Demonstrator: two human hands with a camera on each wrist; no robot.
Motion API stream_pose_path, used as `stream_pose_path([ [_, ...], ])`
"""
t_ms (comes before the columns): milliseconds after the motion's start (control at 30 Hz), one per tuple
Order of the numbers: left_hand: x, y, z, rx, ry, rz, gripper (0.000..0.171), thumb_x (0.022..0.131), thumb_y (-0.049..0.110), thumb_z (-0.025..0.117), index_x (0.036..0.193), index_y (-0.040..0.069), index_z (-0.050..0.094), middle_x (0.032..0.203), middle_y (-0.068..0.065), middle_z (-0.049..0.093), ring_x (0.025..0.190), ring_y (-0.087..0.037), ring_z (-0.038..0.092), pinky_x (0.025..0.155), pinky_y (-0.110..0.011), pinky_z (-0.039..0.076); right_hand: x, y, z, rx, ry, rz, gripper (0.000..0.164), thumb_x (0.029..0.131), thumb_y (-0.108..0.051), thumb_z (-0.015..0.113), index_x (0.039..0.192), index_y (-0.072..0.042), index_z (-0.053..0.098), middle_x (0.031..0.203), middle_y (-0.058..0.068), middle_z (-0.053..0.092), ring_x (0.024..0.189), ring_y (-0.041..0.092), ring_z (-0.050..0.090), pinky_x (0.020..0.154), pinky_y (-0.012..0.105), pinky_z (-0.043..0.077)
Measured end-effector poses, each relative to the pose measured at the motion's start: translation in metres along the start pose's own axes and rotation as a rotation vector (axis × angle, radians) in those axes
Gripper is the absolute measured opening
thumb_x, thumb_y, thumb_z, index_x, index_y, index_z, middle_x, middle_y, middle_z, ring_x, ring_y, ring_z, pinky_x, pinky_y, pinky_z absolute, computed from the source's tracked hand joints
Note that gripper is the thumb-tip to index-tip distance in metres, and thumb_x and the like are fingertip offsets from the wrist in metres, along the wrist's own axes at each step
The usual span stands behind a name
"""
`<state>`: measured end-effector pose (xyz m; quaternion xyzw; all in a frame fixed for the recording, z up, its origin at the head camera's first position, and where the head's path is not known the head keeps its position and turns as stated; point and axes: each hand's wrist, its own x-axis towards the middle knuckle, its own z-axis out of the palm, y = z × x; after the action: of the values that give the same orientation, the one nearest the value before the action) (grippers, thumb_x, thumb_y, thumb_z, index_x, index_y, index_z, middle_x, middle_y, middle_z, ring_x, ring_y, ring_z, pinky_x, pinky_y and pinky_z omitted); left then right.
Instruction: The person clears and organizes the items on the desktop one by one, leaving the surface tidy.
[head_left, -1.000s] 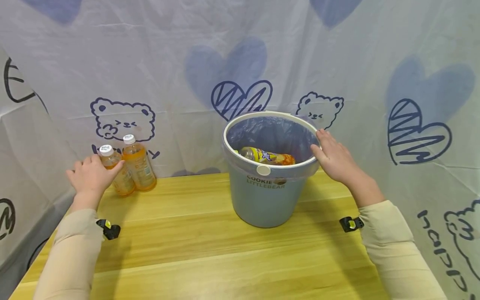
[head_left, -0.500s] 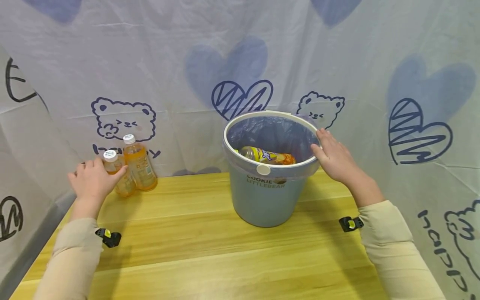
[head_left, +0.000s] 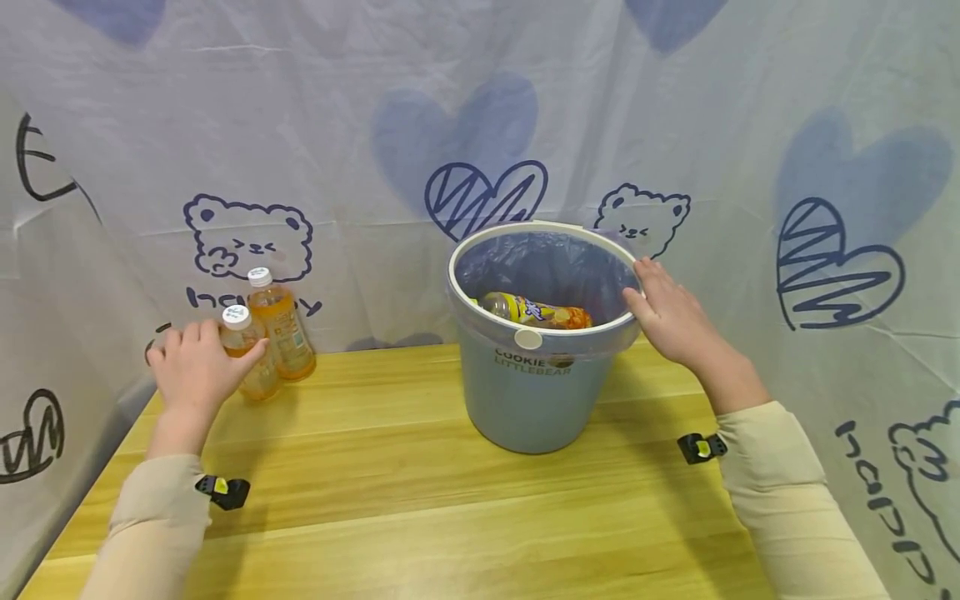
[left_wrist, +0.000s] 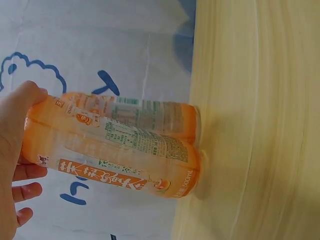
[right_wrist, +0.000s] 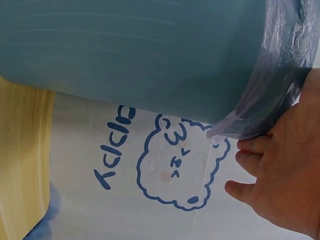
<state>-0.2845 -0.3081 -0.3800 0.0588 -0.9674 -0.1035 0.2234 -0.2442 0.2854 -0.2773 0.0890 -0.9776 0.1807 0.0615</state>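
My left hand [head_left: 197,367] grips a juice bottle [head_left: 258,379] with a white cap and orange drink, its thumb on one side of the upper body and its fingers on the other. The bottle [left_wrist: 115,155] stands slightly tilted at the table in the left wrist view. Close behind it is a second, matching bottle [head_left: 288,333]. My right hand [head_left: 675,321] rests at the right rim of a blue-grey trash bin [head_left: 532,408], fingers fairly straight against the liner [right_wrist: 270,95]. Inside the bin lies a yellow-labelled bottle [head_left: 536,312].
The bin stands on a wooden table [head_left: 420,517], near its back edge. A pale curtain [head_left: 360,125] printed with hearts and bears hangs behind and along both sides. Small black cameras are strapped at both wrists.
My left hand has shifted right and slightly nearer, and the front bottle has moved with it. The right hand and the bin have stayed put.
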Motion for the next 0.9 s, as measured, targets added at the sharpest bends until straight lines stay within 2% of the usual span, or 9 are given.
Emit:
stream_pose_path([
  [267,-0.01,0.011,-0.006,-0.04,0.058,0.001,0.079,0.086,0.065,0.055,0.12,-0.006,0.05,0.115,-0.031,0.053,0.105,-0.049,0.041,0.087,-0.066,0.027,0.0,0.0,0.001,0.014,0.01,0.001,0.067,0.105,-0.044,0.018,0.156,-0.001,0.009,0.163,0.021,0.004,0.152,0.039,0.001,0.118,0.063,0.005],
  [500,-0.019,0.023,-0.012,-0.076,0.131,0.007,0.077,0.084,0.064,0.058,0.113,-0.007,0.052,0.109,-0.031,0.055,0.102,-0.049,0.043,0.087,-0.066,0.027,0.002,0.002,0.003,0.017,0.02,-0.005,0.067,0.105,-0.044,0.018,0.155,-0.001,0.009,0.163,0.021,0.004,0.152,0.039,0.001,0.118,0.063,0.005],
  [700,-0.027,0.036,-0.016,-0.111,0.15,0.014,0.076,0.085,0.065,0.056,0.11,-0.006,0.052,0.107,-0.03,0.055,0.104,-0.049,0.043,0.087,-0.066,0.027,0.001,0.002,0.003,0.014,0.017,-0.009,0.066,0.105,-0.043,0.018,0.156,-0.001,0.007,0.163,0.022,0.004,0.151,0.04,0.0,0.119,0.061,0.005],
  [900,-0.036,0.048,-0.015,-0.176,0.171,0.009,0.074,0.084,0.063,0.06,0.111,-0.005,0.054,0.111,-0.028,0.057,0.105,-0.047,0.045,0.088,-0.064,0.03,0.001,0.003,0.003,0.014,0.005,-0.005,0.067,0.105,-0.043,0.017,0.156,-0.001,0.006,0.163,0.022,0.002,0.151,0.04,-0.001,0.119,0.061,0.005],
])
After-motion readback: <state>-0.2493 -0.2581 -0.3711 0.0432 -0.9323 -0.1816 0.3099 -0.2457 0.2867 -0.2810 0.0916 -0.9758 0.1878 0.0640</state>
